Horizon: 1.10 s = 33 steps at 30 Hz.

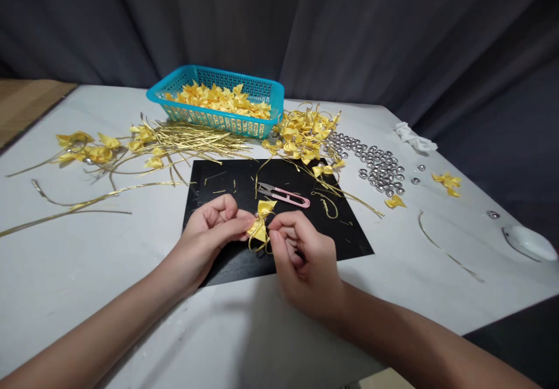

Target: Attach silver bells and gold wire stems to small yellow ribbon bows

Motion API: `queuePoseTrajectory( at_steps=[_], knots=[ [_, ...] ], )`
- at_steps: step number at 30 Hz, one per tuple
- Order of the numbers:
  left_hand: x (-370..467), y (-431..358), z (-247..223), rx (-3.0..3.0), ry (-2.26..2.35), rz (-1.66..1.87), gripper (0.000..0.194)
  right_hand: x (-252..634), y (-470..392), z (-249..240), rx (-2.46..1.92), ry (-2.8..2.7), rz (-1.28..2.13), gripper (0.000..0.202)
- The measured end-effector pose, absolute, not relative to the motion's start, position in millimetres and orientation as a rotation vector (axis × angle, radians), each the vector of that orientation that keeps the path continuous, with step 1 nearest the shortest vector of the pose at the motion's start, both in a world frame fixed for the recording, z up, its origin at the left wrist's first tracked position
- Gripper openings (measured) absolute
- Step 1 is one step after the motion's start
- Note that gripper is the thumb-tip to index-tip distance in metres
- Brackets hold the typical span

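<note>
Over a black mat (244, 267), my left hand (213, 229) pinches the left side of a yellow ribbon bow (257, 230). Thin gold cord is tied round the middle of the bow and loops below it. On the bow's right side, my right hand (303, 252) has thumb and forefinger closed at the gold cord. The exact grip of those fingertips is too small to tell. Just beyond the hands, pink-handled thread snips (286, 195) lie on the mat among cord scraps.
A blue basket (218, 115) full of yellow bows stands at the back. Gold cords (196, 138) lie before it, with more bows (305, 133) beside it. Silver beads (379, 168) spread rightward. A white dish (530, 243) sits at the right edge.
</note>
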<state>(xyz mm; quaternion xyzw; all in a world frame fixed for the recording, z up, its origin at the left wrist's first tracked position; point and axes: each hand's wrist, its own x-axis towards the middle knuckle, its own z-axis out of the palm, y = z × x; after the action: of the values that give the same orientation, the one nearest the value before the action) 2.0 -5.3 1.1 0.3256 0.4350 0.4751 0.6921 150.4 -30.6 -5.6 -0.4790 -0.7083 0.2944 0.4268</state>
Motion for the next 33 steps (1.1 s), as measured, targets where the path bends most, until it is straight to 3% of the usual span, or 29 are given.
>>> queuePoseTrajectory(
  at_steps=[4, 11, 33],
  knots=[
    [1.9, -7.6, -1.7, 0.926, 1.018, 1.027, 0.015, 150.9, -29.4, -4.3, -1.194, -1.776, 0.683, 0.011],
    [4.6, -11.7, 3.2, 1.145, 1.165, 1.088, 0.008, 153.1, -28.0, -7.3, -1.199, -1.796, 0.610, 0.013],
    [3.6, -9.5, -0.2, 0.979, 1.161, 1.030, 0.014, 154.6, -25.9, -12.2, -1.229, -1.832, 0.607, 0.009]
  ],
)
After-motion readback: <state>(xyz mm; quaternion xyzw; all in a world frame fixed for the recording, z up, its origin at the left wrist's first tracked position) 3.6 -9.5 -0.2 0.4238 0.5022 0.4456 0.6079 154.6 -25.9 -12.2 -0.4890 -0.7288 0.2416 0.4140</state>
